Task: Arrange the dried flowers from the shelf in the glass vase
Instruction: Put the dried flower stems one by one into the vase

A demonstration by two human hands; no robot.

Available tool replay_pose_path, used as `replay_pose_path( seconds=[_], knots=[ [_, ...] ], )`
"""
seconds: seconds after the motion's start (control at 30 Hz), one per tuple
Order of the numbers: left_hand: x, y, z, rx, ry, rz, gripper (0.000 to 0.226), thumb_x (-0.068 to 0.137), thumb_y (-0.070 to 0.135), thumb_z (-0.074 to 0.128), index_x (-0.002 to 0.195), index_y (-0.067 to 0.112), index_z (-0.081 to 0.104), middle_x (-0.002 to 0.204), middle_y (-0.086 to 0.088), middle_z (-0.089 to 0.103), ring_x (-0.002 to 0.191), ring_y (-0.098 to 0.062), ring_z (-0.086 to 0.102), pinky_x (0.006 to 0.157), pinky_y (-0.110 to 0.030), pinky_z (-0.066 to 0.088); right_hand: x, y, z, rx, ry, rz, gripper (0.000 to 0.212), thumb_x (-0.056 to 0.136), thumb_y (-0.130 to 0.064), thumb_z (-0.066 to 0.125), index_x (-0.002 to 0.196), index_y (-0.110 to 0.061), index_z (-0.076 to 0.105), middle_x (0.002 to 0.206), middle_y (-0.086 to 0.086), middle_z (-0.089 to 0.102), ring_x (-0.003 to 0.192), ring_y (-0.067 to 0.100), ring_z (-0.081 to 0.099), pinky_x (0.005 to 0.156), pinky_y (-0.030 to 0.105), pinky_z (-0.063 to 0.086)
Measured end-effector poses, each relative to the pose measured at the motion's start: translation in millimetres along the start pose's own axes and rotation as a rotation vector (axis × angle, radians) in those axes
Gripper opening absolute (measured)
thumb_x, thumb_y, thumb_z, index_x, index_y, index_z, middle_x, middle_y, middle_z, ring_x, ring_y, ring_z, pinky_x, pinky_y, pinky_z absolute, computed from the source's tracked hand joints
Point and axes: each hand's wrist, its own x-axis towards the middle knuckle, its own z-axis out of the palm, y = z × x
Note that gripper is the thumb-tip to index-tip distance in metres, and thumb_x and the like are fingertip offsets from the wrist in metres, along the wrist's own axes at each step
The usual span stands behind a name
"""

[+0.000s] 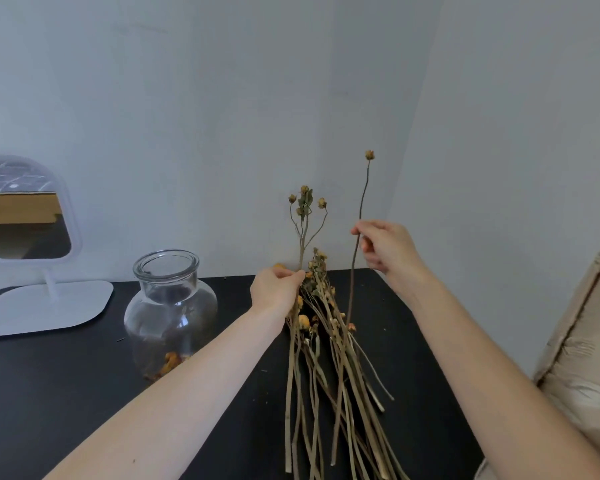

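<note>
Black worktop (66,393) runs up to a pale wall (222,116), cream cushion (582,358) off its right edge. White stand mirror (25,216) at the back left corner, base flat on the worktop. Glass vase (169,306) upright, left of centre near the back edge, mouth open, only a few orange petal scraps lying in the bottom, no stems in it. Pile of dried flowers (326,368) lies flat right of the vase, heads toward the back edge, cut ends toward the front edge. Left hand (278,289) over the head end of the pile, fingers closed around a branched stem (303,230) that stands upright with several small buds on top. Right hand (385,247) raised above the pile, thumb and forefinger pinching a single long stem (355,254) around mid-length, one bud at the top, lower end hanging down to the pile. Small dry crumbs scattered on the worktop.
</note>
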Motion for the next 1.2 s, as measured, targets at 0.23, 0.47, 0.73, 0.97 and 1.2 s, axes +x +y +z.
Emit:
replay_pose_path(
  seconds=[0.23,0.47,0.73,0.97,1.2],
  knots=[
    [-21,75,-37,0.043,0.044,0.355,0.012,0.089,0.026,0.058,0.086,0.017,0.066,0.069,0.006,0.053,0.062,-0.005,0.049,0.058,-0.02,0.042,5,-37,-7,0.216,0.103,-0.086,0.02,0.093,-0.013,0.047,0.077,-0.01,0.06,0.049,-0.003,0.047,0.032,0.006,0.03,0.029,0.016,0.021],
    [-36,152,-142,-0.248,0.201,0.494,0.018,0.089,0.013,0.059,0.071,0.011,0.063,0.063,0.001,0.043,0.036,-0.001,0.037,0.038,-0.011,0.03,-1,-72,33,0.319,0.04,-0.206,0.023,0.092,-0.012,0.046,0.073,-0.011,0.058,0.043,-0.008,0.046,0.033,0.007,0.028,0.031,0.017,0.02],
    [-39,188,-189,-0.356,0.303,0.622,0.022,0.093,0.015,0.054,0.071,0.01,0.06,0.065,0.002,0.042,0.04,-0.003,0.036,0.043,-0.011,0.031,-7,-94,70,0.343,0.032,-0.269,0.023,0.092,-0.011,0.046,0.072,-0.011,0.058,0.046,-0.006,0.045,0.033,0.007,0.028,0.032,0.017,0.02],
    [-23,175,-188,-0.332,0.35,0.636,0.023,0.094,0.017,0.052,0.074,0.013,0.061,0.064,0.002,0.041,0.042,-0.003,0.037,0.045,-0.012,0.034,-10,-97,76,0.315,0.022,-0.268,0.021,0.092,-0.012,0.046,0.075,-0.01,0.058,0.049,-0.004,0.044,0.036,0.008,0.027,0.034,0.018,0.019],
    [-23,181,-192,-0.357,0.356,0.674,0.022,0.095,0.015,0.05,0.075,0.012,0.061,0.065,0.002,0.043,0.046,-0.003,0.038,0.049,-0.012,0.036,-10,-96,73,0.307,0.03,-0.264,0.02,0.092,-0.013,0.047,0.076,-0.01,0.059,0.048,-0.004,0.045,0.037,0.008,0.027,0.035,0.019,0.019]
  ],
)
